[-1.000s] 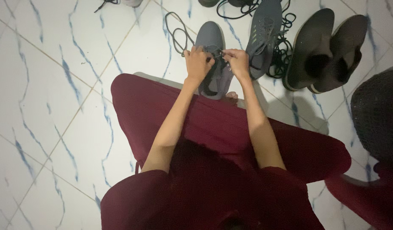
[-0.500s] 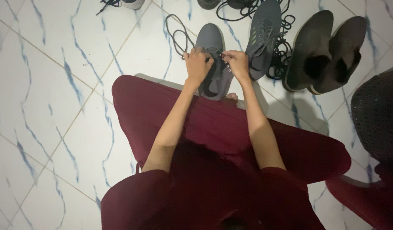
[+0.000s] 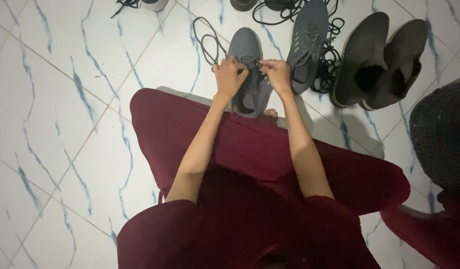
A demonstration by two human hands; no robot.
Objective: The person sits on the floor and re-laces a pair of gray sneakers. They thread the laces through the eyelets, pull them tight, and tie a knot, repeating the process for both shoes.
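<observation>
Hardly moved since before: both hands (image 3: 253, 75) pinching laces (image 3: 208, 41) over grey shoe (image 3: 246, 69).

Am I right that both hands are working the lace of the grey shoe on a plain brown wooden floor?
Not quite. The head view shows the left hand and right hand on the lace of the grey shoe, but the floor is white tile with blue veining, not brown wood.

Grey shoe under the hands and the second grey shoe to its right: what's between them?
In the head view, only the right hand and a strip of tile; the grey shoe and second shoe lie nearly side by side.
</observation>
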